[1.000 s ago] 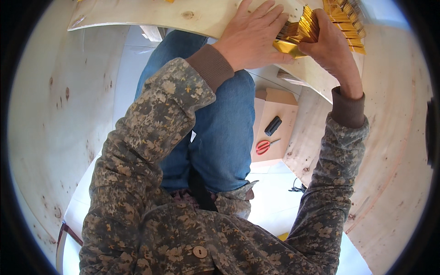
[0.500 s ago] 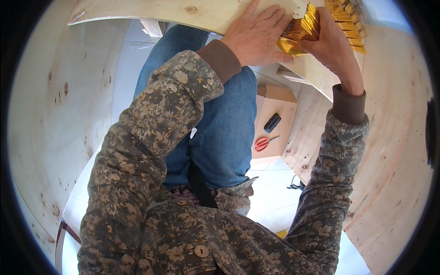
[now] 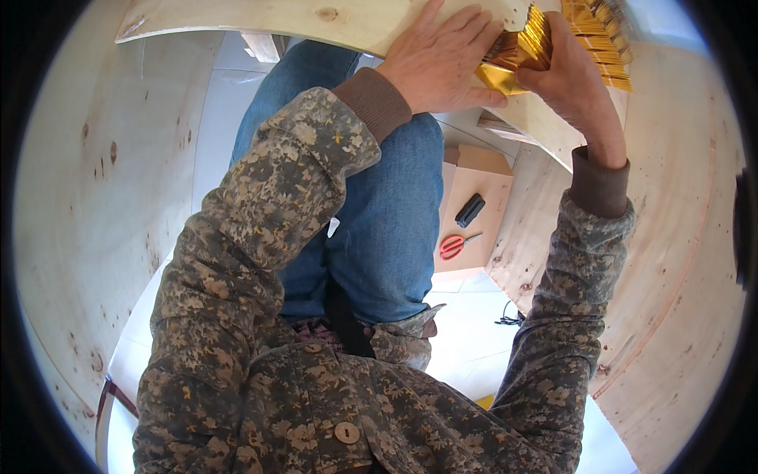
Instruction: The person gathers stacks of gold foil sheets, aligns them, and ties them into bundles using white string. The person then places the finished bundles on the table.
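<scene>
At the top of the head view, my left hand (image 3: 442,62) lies flat on the pale wooden board (image 3: 347,17), fingers stretched out and slightly spread. Its fingertips and thumb reach the edge of a bundle of shiny gold foil pieces (image 3: 534,41). Curled round the right side of that bundle is my right hand (image 3: 576,83), thumb toward the left hand and fingers partly hidden. Just beyond it stands a row of more gold foil pieces (image 3: 596,35), packed edge to edge. Whether these join the held bundle cannot be made out.
Below the board, a cardboard box (image 3: 485,186) carries red-handled scissors (image 3: 453,246) and a black stapler-like object (image 3: 470,211). Wooden panels rise at the left (image 3: 110,205) and right (image 3: 671,213). A black cable (image 3: 512,317) lies on the tiled floor.
My left forearm and wrist have shifted very slightly to the left. Both hands stay at the gold foil, and the bundle looks nearly the same.
</scene>
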`<state>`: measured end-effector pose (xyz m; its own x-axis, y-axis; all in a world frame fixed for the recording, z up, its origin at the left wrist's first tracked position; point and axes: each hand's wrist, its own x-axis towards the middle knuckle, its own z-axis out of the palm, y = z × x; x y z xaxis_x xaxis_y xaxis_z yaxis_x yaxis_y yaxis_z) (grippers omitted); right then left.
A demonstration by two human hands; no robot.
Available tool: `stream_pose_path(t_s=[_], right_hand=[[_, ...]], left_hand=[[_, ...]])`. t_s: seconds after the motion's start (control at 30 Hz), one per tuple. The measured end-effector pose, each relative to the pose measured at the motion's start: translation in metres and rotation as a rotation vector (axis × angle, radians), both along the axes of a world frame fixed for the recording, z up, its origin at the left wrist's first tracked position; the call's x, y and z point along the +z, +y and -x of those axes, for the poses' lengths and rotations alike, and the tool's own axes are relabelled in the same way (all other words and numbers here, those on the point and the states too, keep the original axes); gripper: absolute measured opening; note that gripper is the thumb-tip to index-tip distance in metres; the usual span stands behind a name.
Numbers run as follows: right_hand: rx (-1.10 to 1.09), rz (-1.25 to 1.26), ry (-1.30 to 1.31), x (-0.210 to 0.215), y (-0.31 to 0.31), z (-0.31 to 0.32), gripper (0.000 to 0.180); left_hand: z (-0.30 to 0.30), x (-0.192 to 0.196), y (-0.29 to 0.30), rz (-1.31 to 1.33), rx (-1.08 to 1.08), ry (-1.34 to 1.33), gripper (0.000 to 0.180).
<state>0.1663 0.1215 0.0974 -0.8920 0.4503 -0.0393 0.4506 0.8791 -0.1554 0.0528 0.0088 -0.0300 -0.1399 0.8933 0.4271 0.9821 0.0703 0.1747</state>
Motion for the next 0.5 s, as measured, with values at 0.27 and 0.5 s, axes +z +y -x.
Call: stream_pose_path(t_s=[0.27,0.5], right_hand=[[-0.001,-0.01,-0.031,0.005,-0.004,0.005,0.048],[0.013,-0.005,0.017,0.005,-0.007,0.003,0.046]], left_hand=[[0.005,0.017,0.0,-0.095,-0.192,-0.415,0.084],[0.005,0.018,-0.002,-0.012,-0.152,-0.352,0.086]])
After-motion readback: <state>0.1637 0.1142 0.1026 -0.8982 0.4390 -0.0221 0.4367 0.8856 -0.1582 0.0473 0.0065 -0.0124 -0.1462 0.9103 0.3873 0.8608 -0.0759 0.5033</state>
